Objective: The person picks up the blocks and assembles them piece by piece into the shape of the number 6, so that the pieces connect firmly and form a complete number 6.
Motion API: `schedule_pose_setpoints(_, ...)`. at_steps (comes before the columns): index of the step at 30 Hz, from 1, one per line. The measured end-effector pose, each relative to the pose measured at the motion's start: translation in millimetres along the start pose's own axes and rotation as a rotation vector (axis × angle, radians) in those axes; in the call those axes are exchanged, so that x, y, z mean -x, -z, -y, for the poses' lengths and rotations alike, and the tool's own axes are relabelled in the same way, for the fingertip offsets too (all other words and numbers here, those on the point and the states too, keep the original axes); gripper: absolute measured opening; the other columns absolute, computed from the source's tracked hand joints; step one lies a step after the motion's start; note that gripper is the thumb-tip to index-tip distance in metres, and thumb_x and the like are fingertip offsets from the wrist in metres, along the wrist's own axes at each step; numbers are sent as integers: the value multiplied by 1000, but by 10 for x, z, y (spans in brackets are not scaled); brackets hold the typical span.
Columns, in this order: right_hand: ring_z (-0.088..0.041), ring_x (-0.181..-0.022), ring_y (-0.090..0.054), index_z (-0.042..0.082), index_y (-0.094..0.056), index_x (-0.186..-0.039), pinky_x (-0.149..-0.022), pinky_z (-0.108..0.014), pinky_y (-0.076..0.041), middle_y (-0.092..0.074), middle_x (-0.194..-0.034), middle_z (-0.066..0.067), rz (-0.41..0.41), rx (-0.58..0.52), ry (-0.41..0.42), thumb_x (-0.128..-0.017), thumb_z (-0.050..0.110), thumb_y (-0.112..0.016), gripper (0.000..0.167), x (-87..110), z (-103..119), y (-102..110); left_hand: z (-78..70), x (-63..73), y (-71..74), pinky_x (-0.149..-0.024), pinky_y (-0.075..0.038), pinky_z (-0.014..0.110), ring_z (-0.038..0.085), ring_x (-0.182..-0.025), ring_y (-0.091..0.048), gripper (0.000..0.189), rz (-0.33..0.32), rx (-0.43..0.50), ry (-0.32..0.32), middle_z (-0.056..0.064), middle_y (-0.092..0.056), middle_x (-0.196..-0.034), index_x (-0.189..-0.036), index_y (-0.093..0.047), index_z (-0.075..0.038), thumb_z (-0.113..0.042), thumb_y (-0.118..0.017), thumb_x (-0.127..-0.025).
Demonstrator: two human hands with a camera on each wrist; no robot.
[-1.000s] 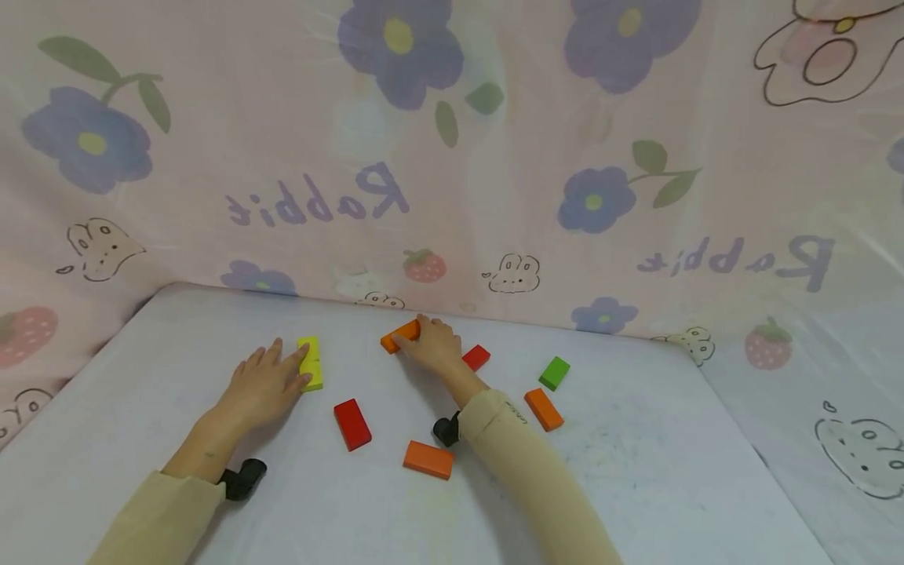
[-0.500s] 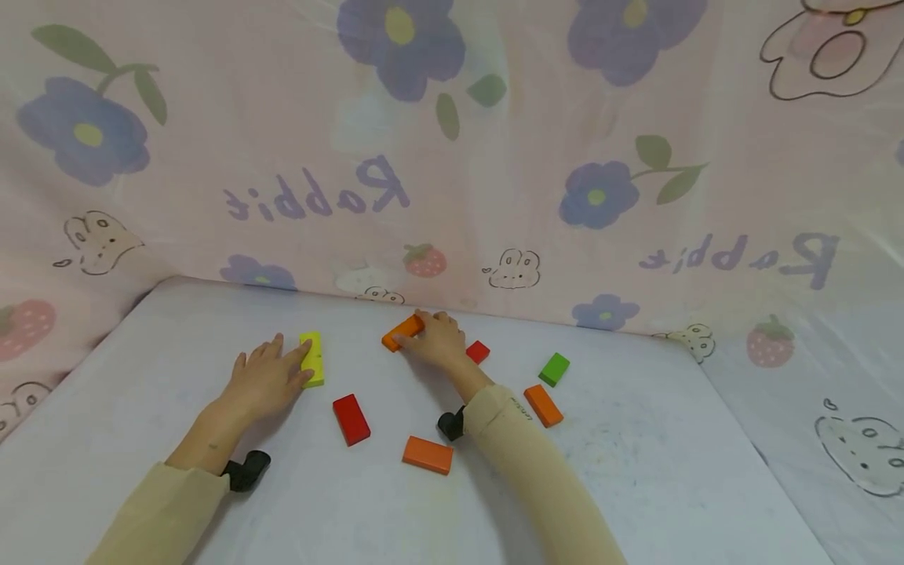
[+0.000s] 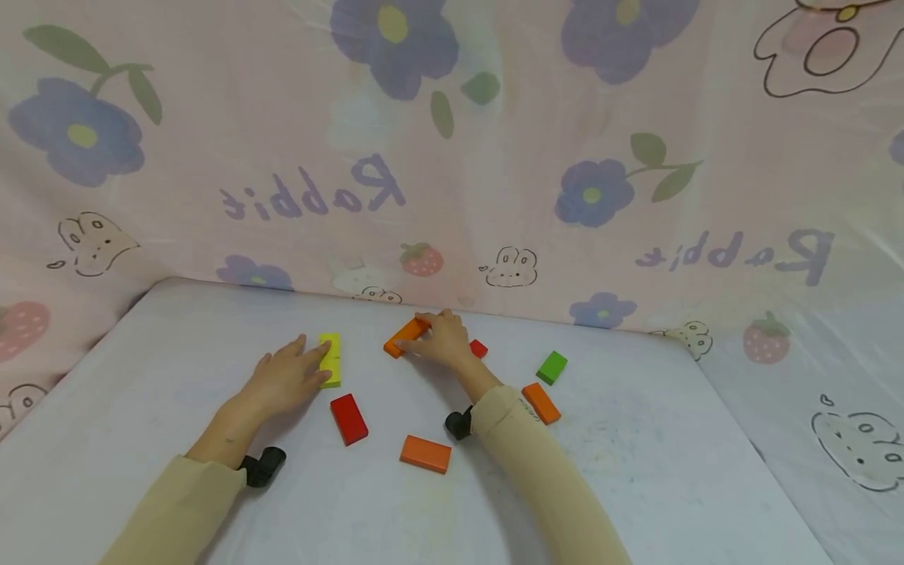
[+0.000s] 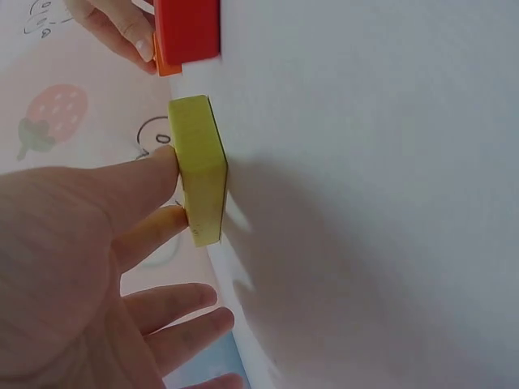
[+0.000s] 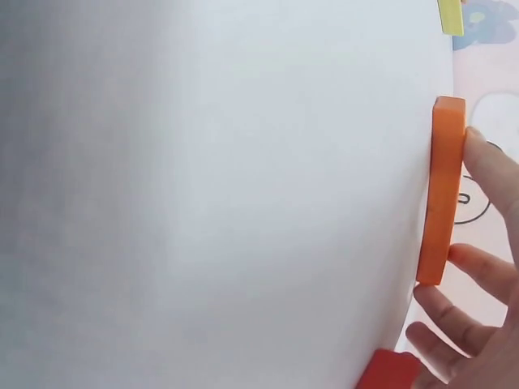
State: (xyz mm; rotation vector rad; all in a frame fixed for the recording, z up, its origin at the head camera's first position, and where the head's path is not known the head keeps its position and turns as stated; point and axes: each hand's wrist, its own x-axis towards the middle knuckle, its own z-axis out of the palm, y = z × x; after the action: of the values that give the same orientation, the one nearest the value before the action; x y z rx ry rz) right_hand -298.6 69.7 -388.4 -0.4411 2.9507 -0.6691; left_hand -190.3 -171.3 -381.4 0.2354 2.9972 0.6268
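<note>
My left hand (image 3: 282, 382) lies at a pair of yellow blocks (image 3: 329, 373) set end to end with a seam between them. Thumb and forefinger, nearly straight, touch the yellow pieces (image 4: 200, 162) in the left wrist view; the other fingers extend free. Toward the back edge, my right hand (image 3: 445, 343) rests its thumb and forefinger on a long orange block (image 3: 404, 337). The right wrist view has those fingertips against one side of the orange block (image 5: 442, 190), the remaining fingers spread below. A small red block (image 3: 479, 348) is partly hidden behind the right hand.
On the white tabletop (image 3: 636, 471) lie a larger red block (image 3: 349, 419), an orange block (image 3: 426, 454) nearer me, another orange block (image 3: 541, 403) beside the right sleeve, and a green block (image 3: 552, 367). A patterned curtain (image 3: 452, 196) hangs behind the back edge.
My left hand has slid the yellow blocks to the right, closer to the orange one. Under my right hand the long orange block has turned slightly and shifted a little; the other blocks stay put.
</note>
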Motion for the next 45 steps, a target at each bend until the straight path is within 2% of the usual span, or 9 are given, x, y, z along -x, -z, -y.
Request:
schedule_pose_setpoints(6,-28,-106,-46,15,-55,-137,-89,-39,-42,-52,-122,-13,-4,-30,14,-81,49,-71,66,31,-47,18,-105,-47,-48,-106,-21,71,54,-133,-29,54,16,2,-1,38,-30,-145,-143,-43,-3,-25,-56,-95)
schedule_pose_setpoints(11,-28,-105,-46,16,-55,-137,-86,-38,-42,-52,-119,-13,6,-49,25,-81,49,-72,67,50,-73,26,-188,-59,-88,-106,-22,70,54,-133,-30,54,27,4,-18,38,-30,-145,-143,-44,-3,-25,-56,-95)
schedule_pose_setpoints(22,-26,-105,-46,17,-53,-139,-86,-37,-43,-52,-118,-11,22,-28,19,-82,50,-71,68,53,-60,45,-391,-32,-146,-107,-24,68,52,-134,-33,52,43,-4,-38,35,-32,-146,-142,-47,-8,-26,-59,-94)
schedule_pose_setpoints(32,-25,-99,-47,17,-53,-139,-78,-32,-40,-51,-114,-12,13,-20,32,-81,51,-70,69,27,-94,54,-517,5,-221,-107,-25,67,51,-133,-36,52,43,-7,-77,34,-34,-146,-140,-49,-9,-26,-62,-93)
schedule_pose_setpoints(38,-26,-101,-48,17,-54,-138,-82,-35,-43,-52,-115,-13,7,2,39,-82,52,-69,68,17,-97,45,-590,38,-223,-108,-25,66,50,-133,-36,52,48,-6,-82,32,-35,-146,-140,-50,-9,-27,-63,-92)
schedule_pose_setpoints(45,-27,-102,-49,16,-55,-137,-86,-39,-46,-53,-117,-13,-2,13,34,-82,51,-69,67,30,-81,63,-628,14,-268,-109,-25,65,49,-133,-37,53,46,-9,-92,32,-36,-146,-140,-50,-9,-28,-63,-92)
